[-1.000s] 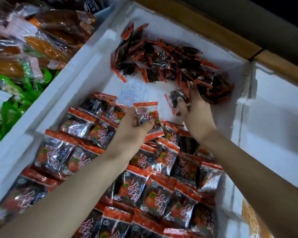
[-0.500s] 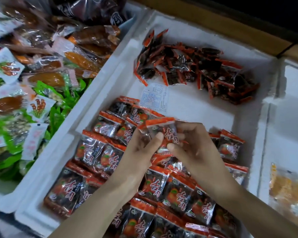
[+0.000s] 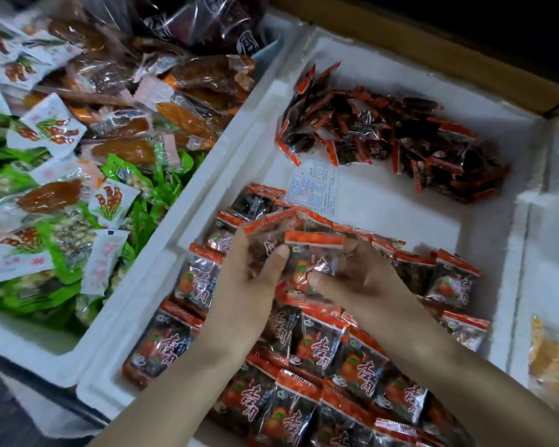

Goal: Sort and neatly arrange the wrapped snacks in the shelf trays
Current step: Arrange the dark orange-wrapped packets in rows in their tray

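Observation:
A white foam tray (image 3: 362,201) holds red-and-black wrapped snacks. Neat overlapping rows of snack packets (image 3: 323,356) fill its near half. A loose heap of the same packets (image 3: 384,137) lies at its far end. My left hand (image 3: 249,285) grips a small stack of packets (image 3: 268,233) above the rows, thumb on top. My right hand (image 3: 359,279) pinches one packet (image 3: 313,256) against that stack, its thumb on the packet's front.
A paper label (image 3: 313,185) lies on the tray floor between rows and heap. The left tray (image 3: 62,140) is piled with mixed green, white and orange snack bags. A tray on the right holds an orange packet (image 3: 552,359). A wooden shelf edge (image 3: 433,50) runs behind.
My right hand came back from the far heap with a packet and met my left hand over the rows. The view shifted right and down, showing more of the left tray.

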Tool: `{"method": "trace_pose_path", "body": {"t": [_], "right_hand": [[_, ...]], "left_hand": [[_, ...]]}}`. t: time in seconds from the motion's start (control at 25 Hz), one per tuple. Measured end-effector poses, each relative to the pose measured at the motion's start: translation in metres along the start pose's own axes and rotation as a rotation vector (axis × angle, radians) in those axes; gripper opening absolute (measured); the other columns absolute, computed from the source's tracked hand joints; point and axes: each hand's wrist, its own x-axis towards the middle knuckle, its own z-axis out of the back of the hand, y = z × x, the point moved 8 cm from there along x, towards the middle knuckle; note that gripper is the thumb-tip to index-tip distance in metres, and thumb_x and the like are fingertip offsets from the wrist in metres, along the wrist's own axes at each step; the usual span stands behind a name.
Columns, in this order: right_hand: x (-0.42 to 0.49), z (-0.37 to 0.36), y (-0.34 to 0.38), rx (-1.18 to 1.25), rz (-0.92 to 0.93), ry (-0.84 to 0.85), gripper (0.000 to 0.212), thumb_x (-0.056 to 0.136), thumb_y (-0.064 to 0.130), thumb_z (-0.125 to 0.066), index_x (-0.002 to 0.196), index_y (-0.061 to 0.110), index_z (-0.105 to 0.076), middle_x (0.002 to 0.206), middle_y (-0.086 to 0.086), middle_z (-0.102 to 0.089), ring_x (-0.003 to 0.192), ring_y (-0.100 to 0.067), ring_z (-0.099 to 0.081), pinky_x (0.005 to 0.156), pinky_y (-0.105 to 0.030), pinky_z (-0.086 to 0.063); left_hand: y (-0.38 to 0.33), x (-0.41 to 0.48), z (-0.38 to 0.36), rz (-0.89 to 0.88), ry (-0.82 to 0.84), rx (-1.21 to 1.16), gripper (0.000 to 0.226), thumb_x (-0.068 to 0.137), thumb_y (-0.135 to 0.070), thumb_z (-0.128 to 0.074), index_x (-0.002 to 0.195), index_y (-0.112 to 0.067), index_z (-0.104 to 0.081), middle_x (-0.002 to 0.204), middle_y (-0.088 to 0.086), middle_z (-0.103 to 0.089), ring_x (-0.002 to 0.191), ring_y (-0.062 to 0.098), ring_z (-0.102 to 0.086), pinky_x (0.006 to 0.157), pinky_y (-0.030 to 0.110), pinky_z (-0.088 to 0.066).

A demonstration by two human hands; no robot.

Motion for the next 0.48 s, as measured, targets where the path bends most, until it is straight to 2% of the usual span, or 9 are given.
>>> {"method": "trace_pose_path", "body": {"t": [0.04, 0.12, 0.2, 0.28, 0.36, 0.44, 0.48], "right_hand": [[0.005, 0.0, 0.003, 0.002, -0.007, -0.002, 0.032, 0.082, 0.029, -0.067, 0.111, 0.03, -0.052, 0.1, 0.014, -0.065, 0.089, 0.0, -0.064, 0.068, -0.011, -0.048], [0.021, 0.002, 0.011, -0.003, 0.001, -0.023, 0.025, 0.085, 0.026, -0.065, 0.108, 0.026, -0.054, 0.1, 0.01, -0.068, 0.093, -0.005, -0.064, 0.078, -0.02, -0.046], [0.043, 0.004, 0.021, -0.006, 0.021, -0.08, 0.025, 0.087, 0.021, -0.064, 0.11, 0.021, -0.054, 0.1, 0.004, -0.069, 0.092, -0.009, -0.064, 0.078, -0.022, -0.047], [0.066, -0.001, 0.036, 0.016, 0.071, -0.128, 0.028, 0.086, 0.013, -0.065, 0.109, 0.014, -0.05, 0.089, 0.002, -0.069, 0.077, -0.004, -0.066, 0.071, -0.018, -0.051], [0.088, -0.009, 0.048, 0.006, 0.13, -0.167, 0.034, 0.084, 0.008, -0.067, 0.108, 0.015, -0.043, 0.077, 0.002, -0.063, 0.061, -0.002, -0.062, 0.063, -0.016, -0.052], [0.112, -0.019, 0.047, -0.084, 0.135, -0.181, 0.039, 0.083, 0.01, -0.068, 0.11, 0.018, -0.042, 0.077, 0.001, -0.057, 0.071, -0.016, -0.063, 0.073, -0.033, -0.056], [0.122, -0.025, 0.043, -0.136, 0.125, -0.168, 0.039, 0.082, 0.011, -0.07, 0.111, 0.019, -0.044, 0.08, 0.001, -0.057, 0.079, -0.023, -0.065, 0.079, -0.041, -0.055]], "left_hand": [[0.0, 0.003, 0.008, 0.001, -0.034, 0.009, 0.024, 0.093, -0.019, -0.055, 0.113, -0.032, -0.057, 0.1, -0.018, -0.07, 0.097, -0.001, -0.064, 0.092, 0.025, -0.048], [-0.006, 0.009, 0.025, -0.015, -0.084, 0.024, 0.023, 0.093, -0.016, -0.055, 0.113, -0.028, -0.058, 0.098, -0.015, -0.07, 0.089, -0.001, -0.067, 0.086, 0.02, -0.05], [-0.016, 0.017, 0.043, -0.06, -0.127, 0.111, 0.019, 0.092, -0.017, -0.057, 0.106, -0.03, -0.057, 0.095, -0.014, -0.067, 0.077, -0.004, -0.063, 0.077, 0.019, -0.049], [-0.023, 0.025, 0.059, -0.087, -0.156, 0.192, 0.014, 0.09, -0.02, -0.059, 0.097, -0.031, -0.054, 0.091, -0.008, -0.064, 0.059, -0.004, -0.054, 0.065, 0.023, -0.045], [-0.025, 0.033, 0.072, -0.105, -0.168, 0.193, 0.012, 0.091, -0.02, -0.059, 0.097, -0.03, -0.055, 0.09, -0.012, -0.065, 0.06, -0.004, -0.056, 0.062, 0.025, -0.046], [-0.026, 0.039, 0.084, -0.119, -0.187, 0.193, 0.013, 0.091, -0.021, -0.059, 0.096, -0.032, -0.055, 0.081, -0.026, -0.063, 0.071, -0.005, -0.059, 0.068, 0.017, -0.046], [-0.027, 0.041, 0.088, -0.125, -0.194, 0.201, 0.014, 0.092, -0.02, -0.059, 0.093, -0.032, -0.054, 0.073, -0.03, -0.059, 0.07, -0.006, -0.057, 0.066, 0.012, -0.042]]}}
